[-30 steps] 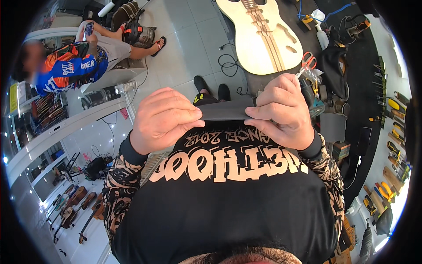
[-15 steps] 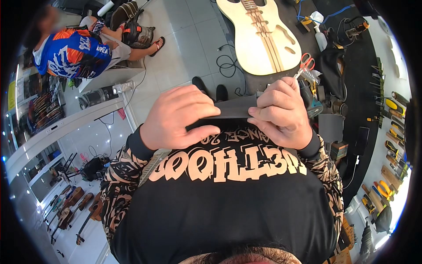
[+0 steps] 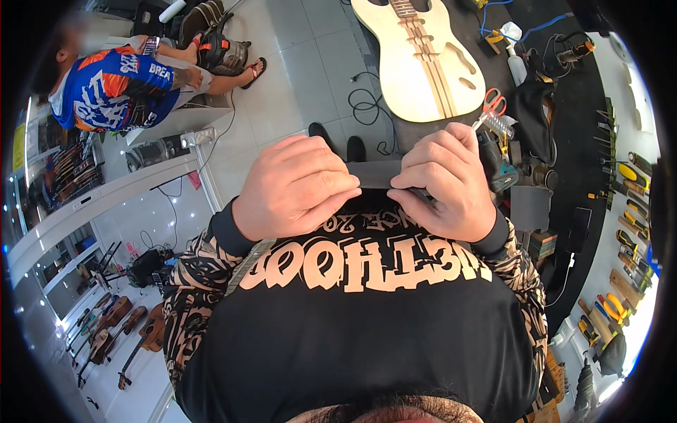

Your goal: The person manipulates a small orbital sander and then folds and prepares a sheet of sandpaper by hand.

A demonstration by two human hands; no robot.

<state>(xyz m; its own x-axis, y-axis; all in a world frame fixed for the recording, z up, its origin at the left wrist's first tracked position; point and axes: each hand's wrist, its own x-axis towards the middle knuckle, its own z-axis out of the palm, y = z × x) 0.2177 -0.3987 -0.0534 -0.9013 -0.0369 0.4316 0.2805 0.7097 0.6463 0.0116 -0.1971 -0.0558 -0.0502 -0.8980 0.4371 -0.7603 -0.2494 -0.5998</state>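
Observation:
Both my hands are raised in front of my chest, gripping a flat grey sheet [image 3: 374, 173], probably sandpaper, between them. My left hand [image 3: 300, 187] clasps its left end with fingers curled over the top edge. My right hand [image 3: 446, 180] pinches the right end, thumb underneath. Most of the sheet is hidden by my fingers. An unfinished pale wooden guitar body [image 3: 423, 60] lies on the dark workbench [image 3: 571, 141] beyond my hands.
Red-handled scissors [image 3: 493, 102], a white bottle [image 3: 513, 60], cables and small tools lie on the bench. Hand tools [image 3: 631, 204] hang on the right wall. A person in a blue and orange shirt [image 3: 113, 84] sits at far left. Guitars [image 3: 113, 331] stand at lower left.
My hands have come closer together along the grey sheet, and the left hand has closed over its end. The seated person at left has shifted position.

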